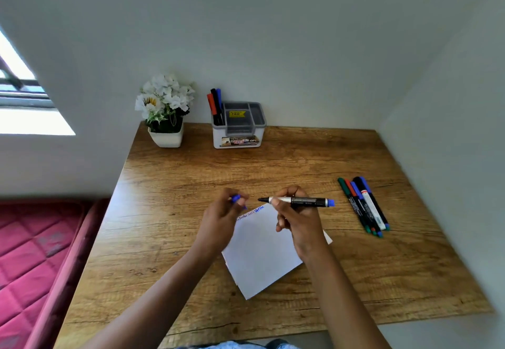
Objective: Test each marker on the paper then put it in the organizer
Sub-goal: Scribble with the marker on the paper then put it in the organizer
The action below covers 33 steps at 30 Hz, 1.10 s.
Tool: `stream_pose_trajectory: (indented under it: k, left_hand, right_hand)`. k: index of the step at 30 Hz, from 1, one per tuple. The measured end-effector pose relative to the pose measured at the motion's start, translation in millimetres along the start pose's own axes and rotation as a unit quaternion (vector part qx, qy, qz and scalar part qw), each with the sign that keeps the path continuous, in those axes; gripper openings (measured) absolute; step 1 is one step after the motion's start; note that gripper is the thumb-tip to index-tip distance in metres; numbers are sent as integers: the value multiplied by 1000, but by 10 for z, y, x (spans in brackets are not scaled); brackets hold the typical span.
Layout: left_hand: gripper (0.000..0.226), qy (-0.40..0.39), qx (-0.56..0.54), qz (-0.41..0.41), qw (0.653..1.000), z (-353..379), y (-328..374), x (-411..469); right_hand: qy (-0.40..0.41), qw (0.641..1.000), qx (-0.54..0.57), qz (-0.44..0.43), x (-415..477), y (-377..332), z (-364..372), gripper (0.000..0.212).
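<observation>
My right hand (299, 220) holds an uncapped blue marker (303, 201) level above the white paper (262, 253), its dark tip pointing left. My left hand (222, 218) pinches the marker's blue cap (236, 199), a short gap from the tip. Small words in red and blue run along the paper's far edge. Several capped markers (364, 206) lie in a row at the table's right. The grey-and-white organizer (238, 125) stands at the back by the wall, with a red, a black and a blue marker (215, 105) upright in its left compartment.
A white pot of white flowers (165, 110) stands left of the organizer. The wooden table (169, 212) fits into a corner, with walls behind and on the right. A red quilted mattress (35, 253) lies lower on the left.
</observation>
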State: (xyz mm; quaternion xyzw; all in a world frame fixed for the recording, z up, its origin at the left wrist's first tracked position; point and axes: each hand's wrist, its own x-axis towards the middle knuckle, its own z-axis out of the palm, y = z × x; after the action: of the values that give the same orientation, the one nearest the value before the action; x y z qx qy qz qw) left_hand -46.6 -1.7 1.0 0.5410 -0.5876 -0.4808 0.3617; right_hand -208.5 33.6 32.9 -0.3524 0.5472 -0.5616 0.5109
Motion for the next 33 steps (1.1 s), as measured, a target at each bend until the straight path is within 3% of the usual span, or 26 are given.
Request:
stream_pose_trajectory:
  k: [1, 3, 5, 8, 12, 17, 21, 24, 29, 33]
  left_hand:
    - [16, 2, -149, -63, 987, -10, 84, 15]
    - [16, -15, -381, -152, 912, -32, 228, 25]
    - [15, -29, -487, -175, 855, -50, 313, 8]
    - [32, -46, -533, -180, 825, -54, 346, -25]
    - [48, -61, -543, -192, 815, -38, 396, -52]
    - [30, -76, -561, -176, 806, -30, 462, -88]
    - [27, -82, -527, -131, 836, -29, 487, -102]
    - [24, -89, -509, -97, 851, -16, 497, -105]
    - [24, -77, -485, -48, 870, 24, 392, -107]
    - [25, -71, -438, -11, 896, 93, 328, -135]
  right_hand:
    - [-7, 1000, 1, -5, -44, -26, 33, 9]
    - [-16, 1000, 6, -18, -123, -84, 84, 10]
    - [-9, 999, -3, -47, -170, -140, 114, 15]
    - [-2, 997, -19, -79, -186, -201, 147, 14]
    - [-21, 994, -53, -98, -181, -213, 182, 3]
    - [-25, 986, -115, -121, -168, -194, 184, 7]
    - [-25, 987, -94, -128, -173, -209, 229, 4]
    - [26, 992, -39, -120, -195, -224, 353, 7]
    - [119, 981, 140, 57, -235, -232, 543, 20]
    - [86, 966, 176, 170, -224, -233, 401, 32]
